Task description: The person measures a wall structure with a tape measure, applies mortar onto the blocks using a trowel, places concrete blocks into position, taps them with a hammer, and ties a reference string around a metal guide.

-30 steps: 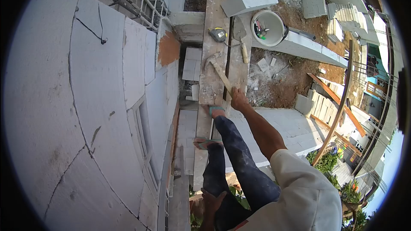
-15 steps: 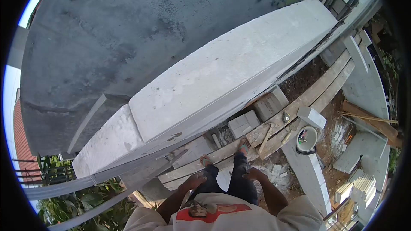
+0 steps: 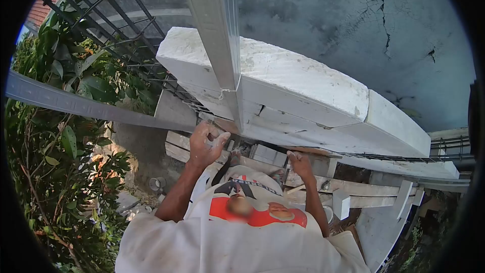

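My left hand (image 3: 206,144) is raised beside the foot of an upright metal channel post (image 3: 217,35). Its fingers are loosely bent, the thumb stands apart, and I see nothing between them. A thin white string (image 3: 226,91) is tied round the post above that hand. Lower right, in front of the block wall, is my right hand (image 3: 300,166). Its fingers are curled with the tips close together; whatever they hold, if anything, is too small to make out. White blocks (image 3: 308,78) form the wall top beyond both hands.
A steel rebar cage (image 3: 126,35) and leafy branches (image 3: 65,141) are at left. A curved-looking metal strip (image 3: 86,102) crosses toward me. Wooden planks (image 3: 353,187) run below the wall, with a loose white block (image 3: 341,203) beside them. Behind stands a cracked grey wall (image 3: 328,15).
My view has swung left, bringing the post, rebar cage and foliage close. Both hands have risen from beside my thighs to in front of the wall.
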